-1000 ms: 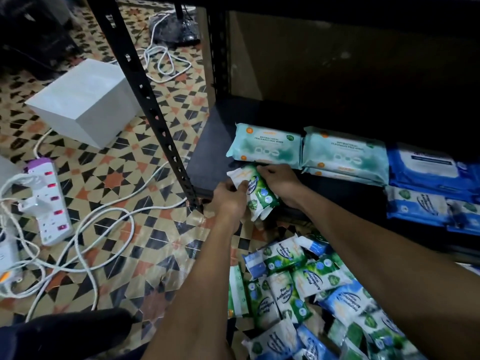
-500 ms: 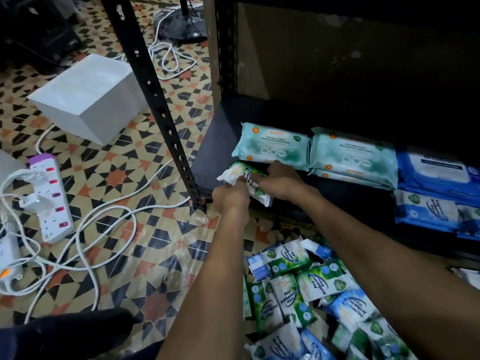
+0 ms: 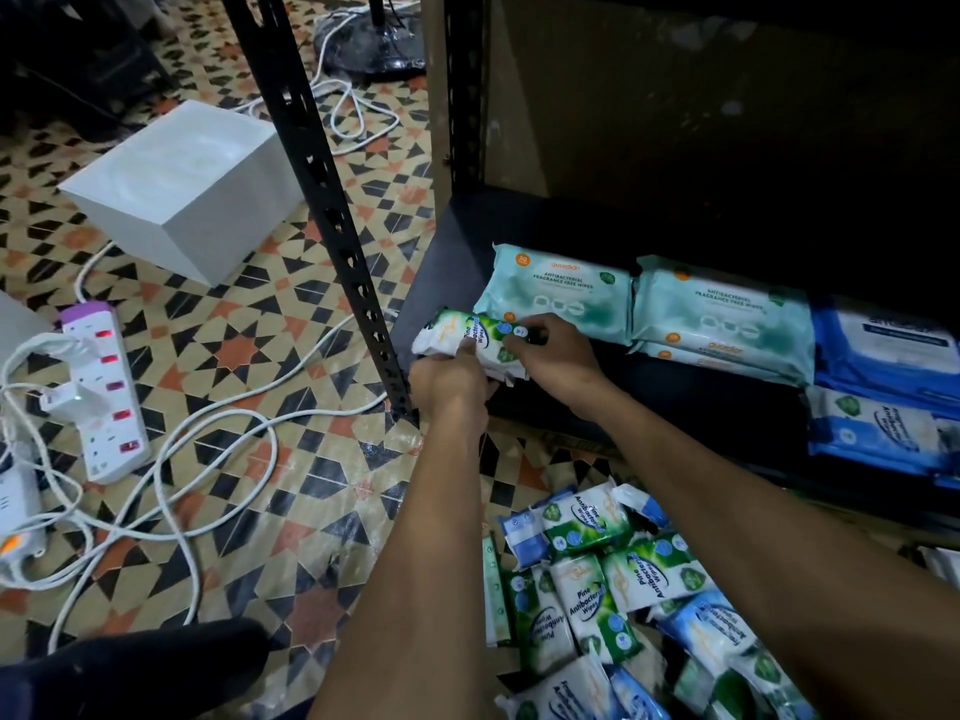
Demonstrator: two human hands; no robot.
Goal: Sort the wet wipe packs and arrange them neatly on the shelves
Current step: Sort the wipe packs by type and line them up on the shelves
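The shelf (image 3: pixel 457 252) is a dark board low above the floor, behind a black perforated post (image 3: pixel 332 215). On its far part two pale teal packs (image 3: pixel 561 293) are laid side by side, with their long axes running left to right. Blue packs (image 3: pixel 883 356) are stacked at the right end. The near left corner of the board is bare, and it is on this corner that the coming move is judged to depend.

On the patterned floor (image 3: pixel 234 356), near and to the right, a loose pile of small packs (image 3: pixel 597 589) is seen, not yet sorted.

The green pine pack (image 3: pixel 467 337) is held over the bare corner, just in front of the left teal pack and touching or nearly touching it; which of the two cannot be told. Its long axis runs left to right, slightly tilted, so it is almost parallel to the teal row.

The pack is gripped by both hands. The left hand (image 3: pixel 449 379) is curled round its near left end from below. The right hand (image 3: pixel 550 356) pinches its right end from above. Both hands are at the pack, so neither is nearer. It is judged that only a short lowering is needed.
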